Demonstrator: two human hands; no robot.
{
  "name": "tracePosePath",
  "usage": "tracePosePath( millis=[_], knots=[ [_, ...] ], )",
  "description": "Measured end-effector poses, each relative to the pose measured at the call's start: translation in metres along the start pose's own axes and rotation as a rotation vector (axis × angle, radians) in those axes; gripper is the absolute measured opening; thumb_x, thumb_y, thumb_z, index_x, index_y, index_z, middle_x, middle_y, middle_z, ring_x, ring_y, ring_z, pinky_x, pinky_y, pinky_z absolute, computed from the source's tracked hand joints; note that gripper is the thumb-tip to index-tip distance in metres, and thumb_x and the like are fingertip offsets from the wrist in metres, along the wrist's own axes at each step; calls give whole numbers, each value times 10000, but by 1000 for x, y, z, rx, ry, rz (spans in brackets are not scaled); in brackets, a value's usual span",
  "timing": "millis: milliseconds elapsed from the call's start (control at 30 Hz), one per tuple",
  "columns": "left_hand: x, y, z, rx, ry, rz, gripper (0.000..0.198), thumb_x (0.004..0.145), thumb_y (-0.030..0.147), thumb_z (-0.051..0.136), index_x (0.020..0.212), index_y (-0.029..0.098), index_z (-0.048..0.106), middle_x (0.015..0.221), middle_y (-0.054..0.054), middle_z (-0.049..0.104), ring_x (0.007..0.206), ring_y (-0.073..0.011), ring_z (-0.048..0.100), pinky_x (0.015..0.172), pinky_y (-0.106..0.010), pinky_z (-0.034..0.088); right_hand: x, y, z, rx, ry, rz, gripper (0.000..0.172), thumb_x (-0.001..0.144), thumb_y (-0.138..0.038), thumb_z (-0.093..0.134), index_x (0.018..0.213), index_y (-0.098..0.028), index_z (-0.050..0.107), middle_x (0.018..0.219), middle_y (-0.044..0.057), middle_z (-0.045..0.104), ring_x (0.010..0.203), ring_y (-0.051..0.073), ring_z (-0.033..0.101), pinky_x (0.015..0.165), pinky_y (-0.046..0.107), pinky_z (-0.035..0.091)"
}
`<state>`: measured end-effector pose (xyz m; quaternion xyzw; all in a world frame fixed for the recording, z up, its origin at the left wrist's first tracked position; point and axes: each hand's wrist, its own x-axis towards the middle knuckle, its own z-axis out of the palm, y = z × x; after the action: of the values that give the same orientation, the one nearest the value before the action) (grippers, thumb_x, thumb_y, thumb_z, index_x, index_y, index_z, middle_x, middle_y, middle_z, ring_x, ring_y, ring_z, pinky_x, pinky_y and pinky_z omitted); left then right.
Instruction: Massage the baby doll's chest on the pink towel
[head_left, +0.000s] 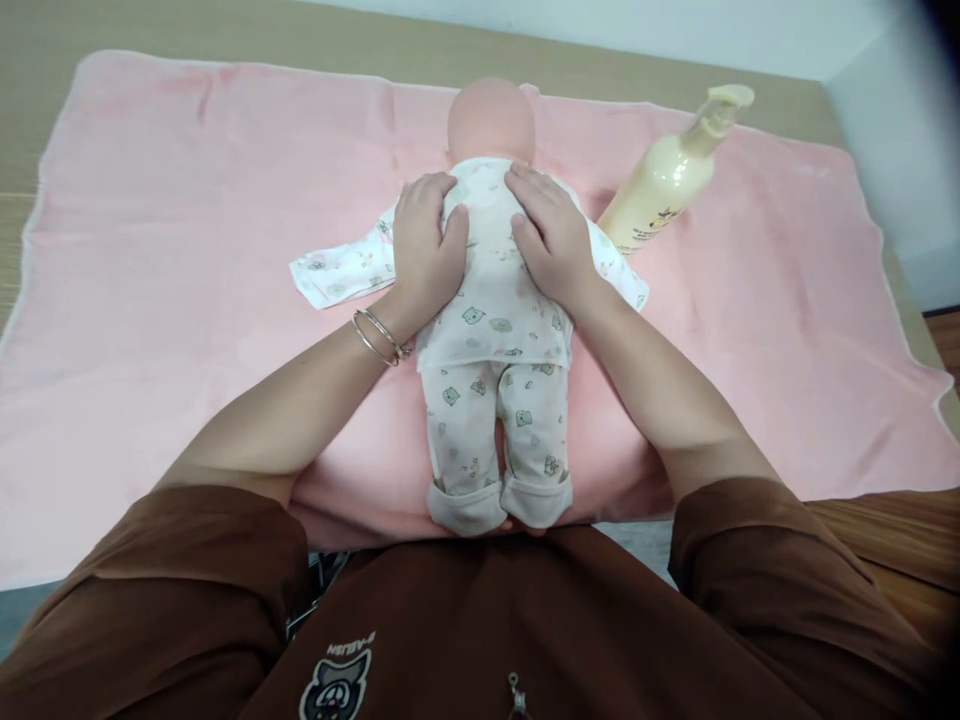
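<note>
Head view: pump bottle (pixel 664 175), its label (pixel 646 232) unreadable

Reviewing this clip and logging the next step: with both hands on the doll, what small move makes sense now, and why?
Probably the right hand should reach for the pump bottle. The bottle lies on the pink towel on that hand's side, beside the doll, and the left hand, flat on the doll, could steady it.
</note>
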<state>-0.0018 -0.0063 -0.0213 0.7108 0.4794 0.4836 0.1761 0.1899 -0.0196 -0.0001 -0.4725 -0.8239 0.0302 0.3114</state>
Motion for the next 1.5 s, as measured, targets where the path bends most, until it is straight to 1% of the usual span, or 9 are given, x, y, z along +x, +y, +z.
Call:
tracePosePath(
  millis=[200, 367, 500, 600, 700, 867, 1133, 1367, 1500],
  knots=[
    [2, 7, -3, 121, -19, 66, 494, 923, 659, 311, 1121, 282, 562, 1146, -91, 607, 1098, -303, 515, 986, -526, 379, -8, -44, -13, -218, -135, 302, 626, 989, -393, 297, 1478, -2, 317, 1544, 190, 268, 1449, 377, 212, 1199, 560, 206],
    [1, 7, -3, 140, -8, 47, 346, 950, 530, 362, 1099, 298, 571, 1095, -84, 606, 1071, -286, 510, 963, -531, 394, -21, -99, -21, -243, -181, 77, 583, 964, -308, 326, 1466, -11, 337, 1544, 149, 290, 1471, 342, 184, 1226, 532, 198],
    [1, 4, -1, 126, 12, 43, 403, 962, 587, 336, 1074, 277, 568, 1066, -79, 600, 1041, -272, 507, 956, -513, 392, -4, -68, -20, -131, -260, 11, 545, 968, -316, 262, 1465, -118, 367, 1573, 42, 258, 1488, 224, 159, 1262, 465, 150],
    [4, -1, 3, 115, 6, 30, 472, 928, 673, 370, 1078, 266, 557, 1055, -69, 595, 1019, -256, 490, 954, -496, 382, 8, -40, -19, -105, -237, 173, 569, 964, -417, 340, 1495, -217, 309, 1591, -12, 205, 1488, 270, 136, 1225, 553, 166],
    [5, -3, 4, 92, -2, -3, 448, 902, 676, 410, 1059, 283, 557, 1058, -68, 593, 1017, -269, 482, 960, -515, 366, 1, -55, -21, -231, -223, 294, 641, 983, -413, 345, 1508, -53, 274, 1557, 160, 256, 1457, 352, 214, 1203, 559, 219],
    [0, 7, -1, 71, 31, 50, 261, 971, 455, 379, 1068, 313, 576, 1085, -77, 592, 1078, -302, 511, 968, -502, 384, -21, -106, -24, -377, -255, 18, 601, 927, -188, 383, 1487, 14, 299, 1553, 182, 256, 1477, 307, 186, 1247, 464, 176],
    [4, 4, 2, 89, -27, -33, 319, 903, 534, 556, 1087, 273, 563, 1086, -64, 589, 1061, -289, 480, 997, -540, 363, 10, -40, -22, -157, -262, 144, 537, 1001, -373, 328, 1504, -183, 331, 1593, 74, 190, 1474, 354, 155, 1182, 607, 207],
    [-1, 8, -3, 51, 27, 45, 369, 934, 519, 337, 1067, 287, 592, 1094, -76, 624, 1055, -288, 537, 964, -514, 402, -22, -105, -16, -184, -228, 65, 570, 945, -282, 401, 1491, -136, 329, 1573, 90, 243, 1480, 329, 163, 1224, 615, 99],
    [-3, 13, -6, 64, -4, 81, 359, 969, 509, 296, 1060, 305, 577, 1071, -57, 624, 1027, -273, 539, 938, -480, 408, -10, -93, -22, -171, -293, 1, 556, 951, -229, 332, 1499, -138, 313, 1562, 45, 282, 1481, 273, 188, 1237, 581, 117]
  ],
)
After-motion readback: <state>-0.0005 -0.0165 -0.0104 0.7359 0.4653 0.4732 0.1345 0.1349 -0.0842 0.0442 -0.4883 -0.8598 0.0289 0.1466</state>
